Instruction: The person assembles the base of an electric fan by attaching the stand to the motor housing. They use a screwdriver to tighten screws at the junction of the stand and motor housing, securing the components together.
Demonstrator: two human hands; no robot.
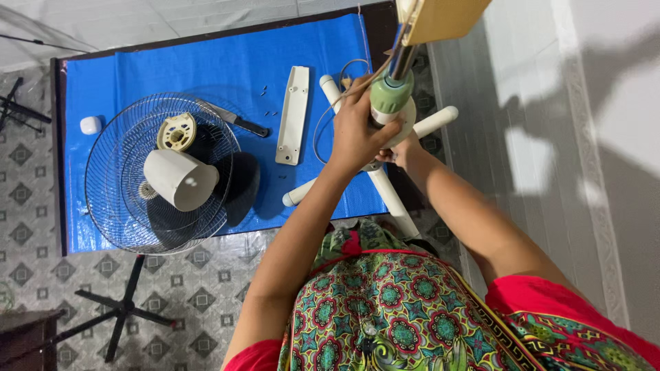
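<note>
A standing fan's pole with a green collar (390,93) rises toward the camera from a white cross-shaped base (392,200). My left hand (357,130) grips the pole just below the green collar. My right hand (405,150) is lower, mostly hidden behind the pole, touching the base hub. A cream control box (440,17) tops the pole at the upper edge. A beige cable (330,110) loops beside my left hand.
A blue sheet (206,62) covers a table. On it lie a wire fan guard (117,199), a cream motor cover (180,180), a round plastic piece (177,132), a knife (234,121), a long cream panel (293,113) and small screws (265,89). A tripod (117,309) stands on the patterned floor.
</note>
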